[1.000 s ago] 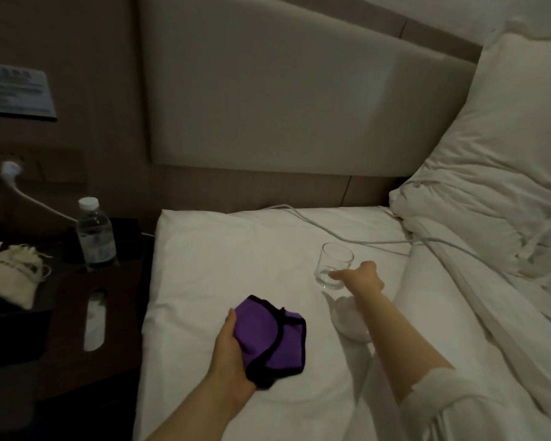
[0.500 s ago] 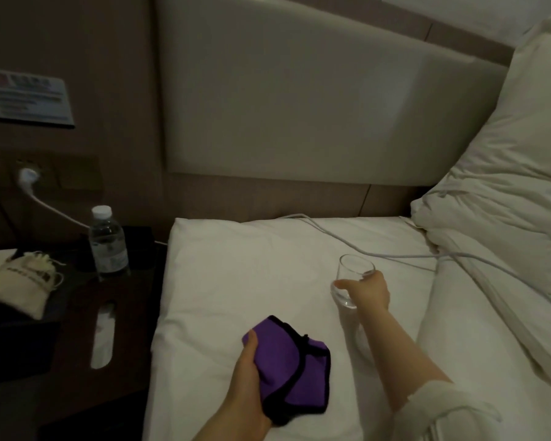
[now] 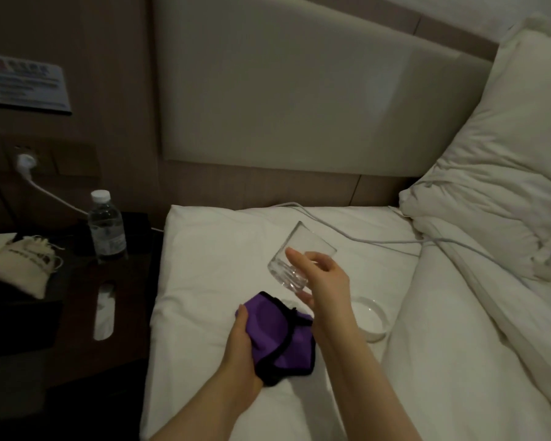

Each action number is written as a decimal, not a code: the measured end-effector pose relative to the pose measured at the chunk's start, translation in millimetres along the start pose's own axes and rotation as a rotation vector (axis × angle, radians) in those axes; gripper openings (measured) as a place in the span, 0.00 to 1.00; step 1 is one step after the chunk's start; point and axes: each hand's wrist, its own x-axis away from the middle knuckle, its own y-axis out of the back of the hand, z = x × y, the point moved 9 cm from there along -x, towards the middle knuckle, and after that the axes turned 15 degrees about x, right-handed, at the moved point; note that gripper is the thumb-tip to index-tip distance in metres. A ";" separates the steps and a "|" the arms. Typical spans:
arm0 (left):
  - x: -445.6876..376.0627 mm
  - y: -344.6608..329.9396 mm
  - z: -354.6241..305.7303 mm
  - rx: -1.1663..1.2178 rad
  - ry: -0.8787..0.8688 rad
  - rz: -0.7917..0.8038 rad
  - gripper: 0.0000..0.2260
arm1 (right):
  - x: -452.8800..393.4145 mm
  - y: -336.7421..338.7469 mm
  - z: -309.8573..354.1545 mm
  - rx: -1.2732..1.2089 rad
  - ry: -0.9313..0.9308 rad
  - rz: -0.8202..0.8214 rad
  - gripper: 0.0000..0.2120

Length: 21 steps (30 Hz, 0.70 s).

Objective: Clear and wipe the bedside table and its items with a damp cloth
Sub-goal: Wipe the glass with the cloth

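Observation:
My right hand [image 3: 323, 283] grips a clear drinking glass [image 3: 299, 249] by its thick base, tilted and lifted above the white bed sheet [image 3: 210, 256]. My left hand [image 3: 240, 342] holds a folded purple cloth [image 3: 280, 335] with black edging, just below the glass. The dark bedside table [image 3: 77, 297] stands at the left. On it are a water bottle [image 3: 106, 226] and a small drawstring bag [image 3: 23, 267].
A clear round dish [image 3: 374, 319] lies on the sheet just right of my right wrist. A white cable [image 3: 363, 238] runs across the bed from a wall plug [image 3: 26, 162]. Pillow and duvet [image 3: 490, 218] pile up at the right. A padded headboard [image 3: 299, 90] stands behind.
My right hand has lifted the glass off the sheet, tilted it and brought it toward the cloth. The left hand with the cloth stayed in place. The round dish is now uncovered.

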 end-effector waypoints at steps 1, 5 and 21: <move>0.7 -0.7 0.6 -0.014 -0.003 0.009 0.32 | 12.3 -1.5 -1.9 -0.007 -0.008 0.025 0.29; -0.3 3.8 1.9 -0.060 0.014 0.002 0.34 | 45.5 4.5 -14.9 -0.097 -0.034 0.041 0.29; 72.6 -41.5 -62.9 -0.077 -0.240 0.227 0.27 | 57.6 9.3 -38.2 -0.383 -0.171 0.246 0.35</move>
